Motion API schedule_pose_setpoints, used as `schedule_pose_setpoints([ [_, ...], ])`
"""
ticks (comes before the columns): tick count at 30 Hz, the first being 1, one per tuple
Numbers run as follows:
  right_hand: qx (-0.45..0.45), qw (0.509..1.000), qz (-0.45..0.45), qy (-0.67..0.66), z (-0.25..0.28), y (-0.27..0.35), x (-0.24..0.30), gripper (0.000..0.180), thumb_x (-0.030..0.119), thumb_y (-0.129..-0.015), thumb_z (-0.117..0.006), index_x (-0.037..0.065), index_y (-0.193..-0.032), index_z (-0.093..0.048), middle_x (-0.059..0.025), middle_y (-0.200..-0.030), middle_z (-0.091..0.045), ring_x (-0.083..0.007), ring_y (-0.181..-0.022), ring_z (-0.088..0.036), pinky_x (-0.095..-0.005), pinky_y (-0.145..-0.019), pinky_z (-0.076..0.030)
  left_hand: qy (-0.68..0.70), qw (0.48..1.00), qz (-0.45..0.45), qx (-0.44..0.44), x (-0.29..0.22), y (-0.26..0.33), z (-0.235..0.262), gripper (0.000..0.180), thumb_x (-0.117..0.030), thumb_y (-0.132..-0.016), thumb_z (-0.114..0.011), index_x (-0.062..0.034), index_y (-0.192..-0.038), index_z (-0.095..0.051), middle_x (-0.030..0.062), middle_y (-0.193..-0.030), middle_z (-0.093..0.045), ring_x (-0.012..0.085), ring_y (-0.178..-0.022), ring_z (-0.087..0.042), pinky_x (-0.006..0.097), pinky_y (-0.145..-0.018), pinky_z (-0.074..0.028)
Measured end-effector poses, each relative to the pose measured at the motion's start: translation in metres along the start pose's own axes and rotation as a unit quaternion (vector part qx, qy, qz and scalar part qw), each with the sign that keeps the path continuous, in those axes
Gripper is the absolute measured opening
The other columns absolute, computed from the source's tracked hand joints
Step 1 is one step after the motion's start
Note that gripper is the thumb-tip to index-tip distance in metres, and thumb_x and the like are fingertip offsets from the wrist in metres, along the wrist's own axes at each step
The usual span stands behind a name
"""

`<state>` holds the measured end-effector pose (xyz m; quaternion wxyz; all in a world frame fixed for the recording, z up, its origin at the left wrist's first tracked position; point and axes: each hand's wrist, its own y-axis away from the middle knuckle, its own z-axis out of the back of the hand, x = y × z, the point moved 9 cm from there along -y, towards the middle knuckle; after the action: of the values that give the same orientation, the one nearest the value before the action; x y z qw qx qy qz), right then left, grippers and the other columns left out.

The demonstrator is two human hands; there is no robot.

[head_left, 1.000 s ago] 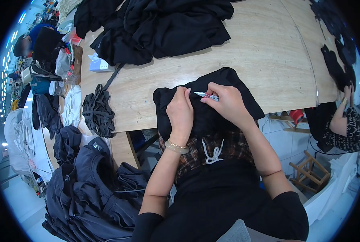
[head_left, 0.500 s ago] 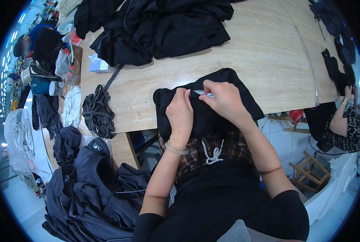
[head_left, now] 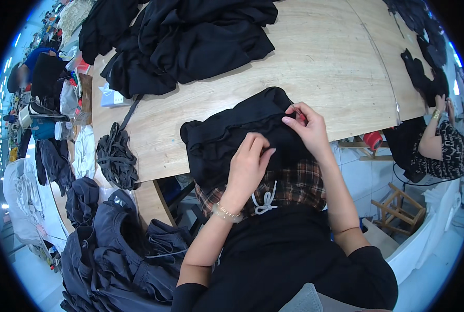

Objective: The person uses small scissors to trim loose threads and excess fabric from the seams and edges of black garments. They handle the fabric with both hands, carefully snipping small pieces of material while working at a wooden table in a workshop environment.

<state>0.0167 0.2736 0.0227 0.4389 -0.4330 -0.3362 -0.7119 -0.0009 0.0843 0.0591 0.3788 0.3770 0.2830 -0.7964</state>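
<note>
Across worktop (head_left: 336,78) edge: black garment (head_left: 216,132) under loosely curled left hand (head_left: 246,164), thumb parted from fingertips, and right hand (head_left: 312,130) gripping a mostly hidden red tool (head_left: 300,115). Beyond garment, black cloth heap (head_left: 201,44); left of garment, bundled dark strips (head_left: 116,158).

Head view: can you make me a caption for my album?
Bare left hand and bare right hand over folded black cloth at the edge of a pale wooden table.
</note>
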Motion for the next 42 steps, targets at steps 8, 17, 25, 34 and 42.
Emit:
schedule_pose_setpoints([
  [8,-0.087,0.952,-0.108,-0.275,0.009,0.014,-0.043,0.017,0.02,-0.098,-0.066,0.007,-0.107,-0.06,0.0082,-0.076,-0.051,0.0002,-0.063,-0.041,-0.0185,-0.056,-0.033,-0.132,0.981,-0.113,-0.084,-0.017,-0.056,-0.036,0.016,0.0,-0.08,-0.071,-0.0003,-0.094,-0.063,0.0099,-0.096,-0.057,0.0281,-0.086,-0.06,0.039,-0.071,-0.052],
  [17,-0.095,0.99,0.042,-0.096,0.019,0.015,-0.025,0.026,0.021,-0.089,-0.077,0.001,-0.101,-0.065,-0.0032,-0.076,-0.067,-0.0087,-0.065,-0.058,-0.0249,-0.06,-0.047,-0.101,0.979,-0.171,-0.042,-0.004,-0.092,-0.016,0.018,0.006,-0.082,-0.059,-0.0023,-0.098,-0.058,0.0122,-0.097,-0.067,0.0312,-0.092,-0.067,0.04,-0.075,-0.056],
  [25,-0.113,0.991,0.064,-0.016,0.017,0.005,-0.008,0.028,0.023,-0.085,-0.079,0.001,-0.095,-0.066,-0.0118,-0.072,-0.068,-0.0145,-0.058,-0.058,-0.0282,-0.057,-0.045,0.293,0.944,0.096,-0.118,0.049,-0.106,-0.005,0.009,-0.005,-0.104,-0.047,-0.0012,-0.097,-0.051,0.0129,-0.082,-0.069,0.0194,-0.076,-0.071,0.029,-0.071,-0.058],
  [34,-0.083,0.979,0.0,-0.186,0.017,-0.001,-0.026,0.02,0.014,-0.092,-0.074,-0.001,-0.096,-0.062,-0.0006,-0.079,-0.065,-0.0039,-0.072,-0.053,-0.0205,-0.065,-0.042,0.306,0.943,0.128,0.01,0.018,-0.024,0.025,0.009,-0.008,-0.102,-0.055,-0.0019,-0.096,-0.056,0.0083,-0.08,-0.067,0.0078,-0.06,-0.053,0.022,-0.057,-0.043],
  [42,-0.059,0.983,0.008,-0.173,0.005,-0.004,-0.02,0.017,0.013,-0.095,-0.07,0.001,-0.103,-0.061,0.0006,-0.086,-0.064,-0.0045,-0.078,-0.054,-0.0206,-0.072,-0.044,0.049,0.995,0.036,0.082,-0.018,0.05,-0.015,0.012,-0.015,-0.084,-0.075,-0.0034,-0.081,-0.074,0.0087,-0.097,-0.07,0.0272,-0.095,-0.066,0.036,-0.076,-0.053],
])
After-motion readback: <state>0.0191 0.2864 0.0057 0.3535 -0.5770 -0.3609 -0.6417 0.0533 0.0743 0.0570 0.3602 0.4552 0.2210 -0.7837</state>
